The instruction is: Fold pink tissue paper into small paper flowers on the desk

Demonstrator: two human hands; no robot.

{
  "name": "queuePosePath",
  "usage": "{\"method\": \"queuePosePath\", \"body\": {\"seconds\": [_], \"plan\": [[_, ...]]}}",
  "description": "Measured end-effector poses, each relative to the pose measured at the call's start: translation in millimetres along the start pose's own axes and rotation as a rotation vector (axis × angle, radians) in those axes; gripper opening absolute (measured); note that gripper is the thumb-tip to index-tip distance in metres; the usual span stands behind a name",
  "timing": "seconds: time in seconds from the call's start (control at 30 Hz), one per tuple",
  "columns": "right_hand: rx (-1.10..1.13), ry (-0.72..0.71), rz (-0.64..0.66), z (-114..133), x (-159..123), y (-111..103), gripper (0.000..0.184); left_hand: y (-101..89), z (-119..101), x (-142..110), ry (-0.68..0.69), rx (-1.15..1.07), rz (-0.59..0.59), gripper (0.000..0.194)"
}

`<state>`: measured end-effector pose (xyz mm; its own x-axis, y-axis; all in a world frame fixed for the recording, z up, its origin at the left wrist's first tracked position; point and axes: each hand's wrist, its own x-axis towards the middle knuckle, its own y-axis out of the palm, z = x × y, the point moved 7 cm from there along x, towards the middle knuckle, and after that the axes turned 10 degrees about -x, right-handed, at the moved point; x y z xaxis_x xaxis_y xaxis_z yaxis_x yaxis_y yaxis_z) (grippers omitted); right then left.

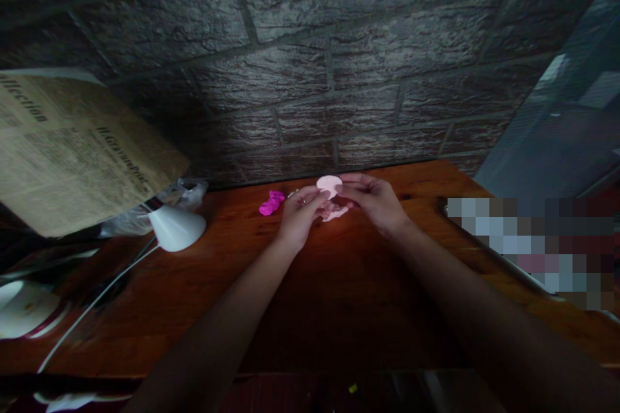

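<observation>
Between my two hands is a flat, round pale pink disc (pixel 329 184) that looks like modelling clay. My left hand (pixel 299 214) pinches its lower left edge with the thumb in front. On the other side, my right hand (pixel 375 197) grips the right edge between thumb and fingers. Just below the disc, a crumpled pale pink lump (pixel 335 213) shows behind my fingertips; whether it touches them I cannot tell. A bright magenta lump (pixel 272 202) of similar material lies on the table to the left of my left hand.
The wooden table (pixel 339 297) runs up to a dark brick-patterned wall (pixel 300 84). At left stand a lamp with a newsprint shade (pixel 82 155) and white base (pixel 179 229), its cord (pixel 97 306), a plastic bag (pixel 186 192) and a white cup (pixel 26 310). A pixelated device (pixel 527 251) lies right.
</observation>
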<state>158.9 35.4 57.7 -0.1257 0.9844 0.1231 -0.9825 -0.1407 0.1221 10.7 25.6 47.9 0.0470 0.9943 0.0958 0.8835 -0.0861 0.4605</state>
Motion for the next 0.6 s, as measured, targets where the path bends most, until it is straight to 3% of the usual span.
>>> {"method": "queuePosePath", "body": {"seconds": [0.23, 0.6], "plan": [[-0.059, -0.070, -0.035, 0.4, 4.1, -5.3, 0.046, 2.4, 1.6, -1.5, -0.007, 0.041, 0.007, 0.031], [-0.014, -0.040, -0.031, 2.9, 1.9, -4.1, 0.051, 1.9, 1.0, -1.0, 0.021, 0.059, 0.002, 0.032]]}}
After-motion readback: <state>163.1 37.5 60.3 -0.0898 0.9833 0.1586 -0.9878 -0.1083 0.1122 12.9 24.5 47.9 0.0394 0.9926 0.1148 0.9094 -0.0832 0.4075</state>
